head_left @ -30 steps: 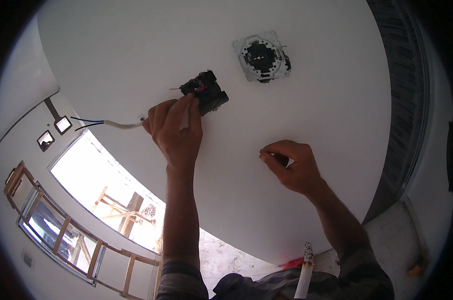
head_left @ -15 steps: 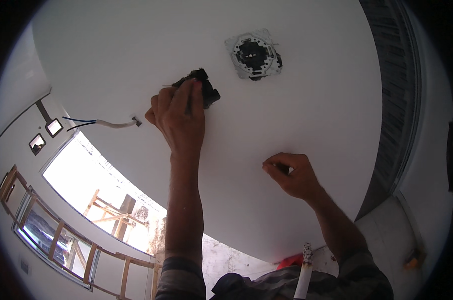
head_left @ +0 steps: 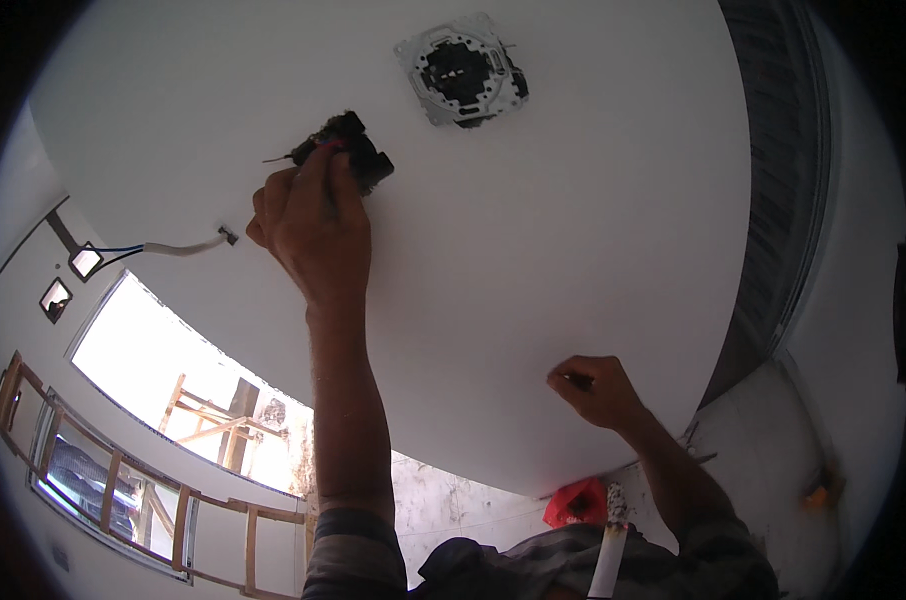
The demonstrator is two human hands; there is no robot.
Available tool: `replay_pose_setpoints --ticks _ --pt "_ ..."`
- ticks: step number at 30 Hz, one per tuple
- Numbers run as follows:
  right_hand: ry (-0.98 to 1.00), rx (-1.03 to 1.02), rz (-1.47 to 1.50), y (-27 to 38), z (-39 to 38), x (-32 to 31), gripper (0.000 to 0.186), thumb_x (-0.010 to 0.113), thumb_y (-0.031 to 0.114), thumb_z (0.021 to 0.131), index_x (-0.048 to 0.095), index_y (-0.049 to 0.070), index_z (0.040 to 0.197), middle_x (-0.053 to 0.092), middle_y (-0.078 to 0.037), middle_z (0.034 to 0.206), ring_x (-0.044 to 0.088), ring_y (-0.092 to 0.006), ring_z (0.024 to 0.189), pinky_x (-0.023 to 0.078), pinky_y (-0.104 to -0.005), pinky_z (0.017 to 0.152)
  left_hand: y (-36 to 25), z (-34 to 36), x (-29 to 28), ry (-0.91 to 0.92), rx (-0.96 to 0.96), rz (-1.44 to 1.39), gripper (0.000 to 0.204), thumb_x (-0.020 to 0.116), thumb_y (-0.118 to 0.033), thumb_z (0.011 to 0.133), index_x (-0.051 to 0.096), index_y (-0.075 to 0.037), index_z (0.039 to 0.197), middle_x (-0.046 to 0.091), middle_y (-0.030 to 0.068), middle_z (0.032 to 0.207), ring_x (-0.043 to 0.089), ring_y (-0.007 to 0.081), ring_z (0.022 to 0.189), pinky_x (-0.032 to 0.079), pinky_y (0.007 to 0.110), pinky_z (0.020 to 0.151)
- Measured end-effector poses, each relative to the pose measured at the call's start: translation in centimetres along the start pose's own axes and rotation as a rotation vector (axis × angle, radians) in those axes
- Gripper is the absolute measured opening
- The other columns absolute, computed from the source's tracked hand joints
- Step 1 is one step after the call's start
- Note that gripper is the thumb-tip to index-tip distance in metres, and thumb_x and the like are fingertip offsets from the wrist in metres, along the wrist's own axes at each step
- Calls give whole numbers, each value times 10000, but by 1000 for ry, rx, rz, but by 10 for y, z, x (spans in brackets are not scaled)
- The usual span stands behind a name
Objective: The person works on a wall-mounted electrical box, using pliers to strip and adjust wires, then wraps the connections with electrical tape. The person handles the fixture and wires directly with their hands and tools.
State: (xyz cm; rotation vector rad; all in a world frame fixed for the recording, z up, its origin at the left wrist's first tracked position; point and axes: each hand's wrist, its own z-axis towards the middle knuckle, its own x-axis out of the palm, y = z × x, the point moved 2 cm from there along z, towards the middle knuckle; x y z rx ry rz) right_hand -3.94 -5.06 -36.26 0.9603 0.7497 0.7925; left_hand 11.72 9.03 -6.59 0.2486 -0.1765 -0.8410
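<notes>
High on the white wall, my left hand [head_left: 313,215] is closed, its fingertips pinched at a black wall box [head_left: 368,160] with ragged edges. A thin wire [head_left: 276,159] pokes out to the left of it, and a small red spot shows by the fingers. What they grip is mostly hidden. Up and to the right sits a round black socket insert [head_left: 460,72] in a square metal mounting frame [head_left: 418,88]. Lower right, my right hand [head_left: 608,392] is curled with thumb and fingertips together, apart from the wall fittings; anything inside it is too small to make out.
A white cable [head_left: 183,249] with blue and black cores sticks out of a small hole left of my left hand. A lit cigarette [head_left: 611,550] with long ash and a red object [head_left: 576,503] show below. Wooden ladder-like framing [head_left: 113,490] stands at lower left.
The view has shifted, so the wall fittings sit higher and further left. My left hand stays at the black box. My right hand appears lower, still curled.
</notes>
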Motion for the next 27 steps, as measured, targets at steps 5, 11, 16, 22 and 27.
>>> replay_pose_setpoints --ticks 5,11,16,22,27 --pt "-37 170 -179 -115 -84 6 228 740 267 885 753 42 918 740 -153 833 735 -286 762 570 -380 718 3 -5 -29 15 -77 -177 162 781 -180 893 798 -132 1047 698 6 922 643 192 933 422 404 885" --pt "-113 655 -534 -285 -284 -9 302 754 340 786 750 38 785 713 -209 781 731 -377 828 576 -480 767 -16 -48 -69 195 -101 -447 175 785 -46 857 791 -85 1027 728 31 865 680 197 862 494 356 827" --pt "-36 741 -532 -281 -382 -9 387 770 407 776 770 24 833 724 -219 823 729 -386 863 575 -504 830 -27 -142 -129 953 -273 -1243 221 835 -36 821 790 -63 1036 758 48 871 695 173 806 553 335 746" --pt "-274 1129 -583 -323 -499 16 626 777 535 811 712 56 1209 706 -248 1204 705 -400 1069 560 -474 935 -55 -332 -206 1510 -492 -973 201 809 -205 889 797 -82 1048 759 88 896 690 156 754 547 332 690" --pt "-153 1623 148 -320 -597 46 753 740 595 858 590 166 1458 630 -228 1398 594 -529 1248 441 -737 996 -87 -617 -310 2017 -516 -1098 280 609 -399 985 792 -206 1074 763 116 1074 712 363 999 550 492 897"
